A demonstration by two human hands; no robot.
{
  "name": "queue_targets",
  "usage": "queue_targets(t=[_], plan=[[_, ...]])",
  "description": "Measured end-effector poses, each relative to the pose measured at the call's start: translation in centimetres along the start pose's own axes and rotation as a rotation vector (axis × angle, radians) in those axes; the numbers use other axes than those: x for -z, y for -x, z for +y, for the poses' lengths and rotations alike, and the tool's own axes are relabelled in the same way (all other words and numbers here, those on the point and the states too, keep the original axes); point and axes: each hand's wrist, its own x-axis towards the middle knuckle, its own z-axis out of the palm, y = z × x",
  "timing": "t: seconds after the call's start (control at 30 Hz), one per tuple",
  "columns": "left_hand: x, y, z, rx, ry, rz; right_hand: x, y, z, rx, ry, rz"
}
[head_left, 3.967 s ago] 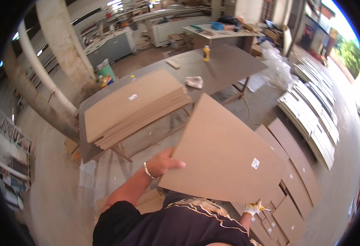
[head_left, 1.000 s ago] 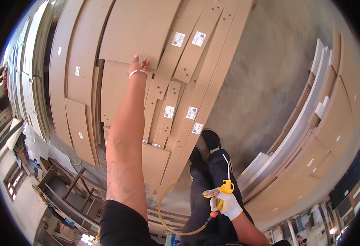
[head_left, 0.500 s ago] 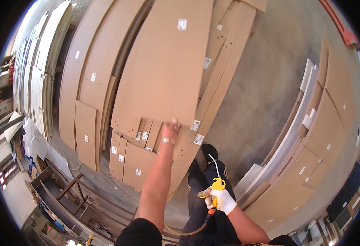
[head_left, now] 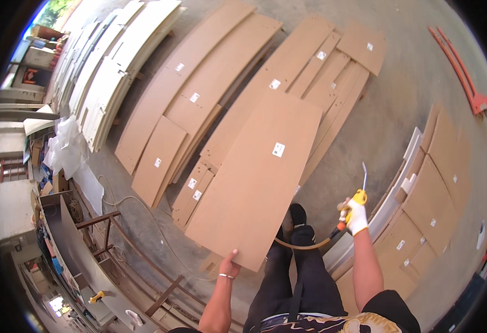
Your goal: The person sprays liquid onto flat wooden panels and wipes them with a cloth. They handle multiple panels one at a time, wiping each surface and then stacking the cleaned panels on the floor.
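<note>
My left hand (head_left: pixel 231 265), bare with a light band at the wrist, grips the near edge of a large brown board (head_left: pixel 254 183). Its thumb lies on top, while the other fingers are hidden underneath. The board carries a white label (head_left: pixel 278 149) and lies over a stack of similar boards (head_left: pixel 288 61). Held out to the right in my white-gloved right hand (head_left: pixel 355 215) is a yellow air blow gun (head_left: pixel 360 196). Its thin metal nozzle points away from me, and an amber hose (head_left: pixel 310 246) runs from its orange fitting back past my legs.
More brown boards (head_left: pixel 166 111) and white boards (head_left: pixel 127 61) lie stacked at the left. Another stack (head_left: pixel 432 194) is on the right. A rusty metal frame (head_left: pixel 143 266) stands near left, with the hose trailing beside it. A red pallet jack (head_left: pixel 477 102) sits far right.
The large board has come toward me, with my left hand now gripping its near edge. My right hand has moved right and up with the air blow gun. The view has shifted.
</note>
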Motion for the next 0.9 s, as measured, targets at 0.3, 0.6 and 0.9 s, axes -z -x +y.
queue_targets(t=[0.3,0.6,0.9], plan=[[-18.5,14.0,10.2,-0.478,-0.016,0.025,0.1,18.5,23.4,0.103,0.631,-0.492],[-34.8,17.3,11.8,-0.619,-0.096,0.197,-1.0,21.4,17.9,0.023,0.263,-0.29],[-25.4,34.1,6.4,-0.637,0.147,0.146,1.3,14.9,15.0,-0.235,0.108,-0.476]])
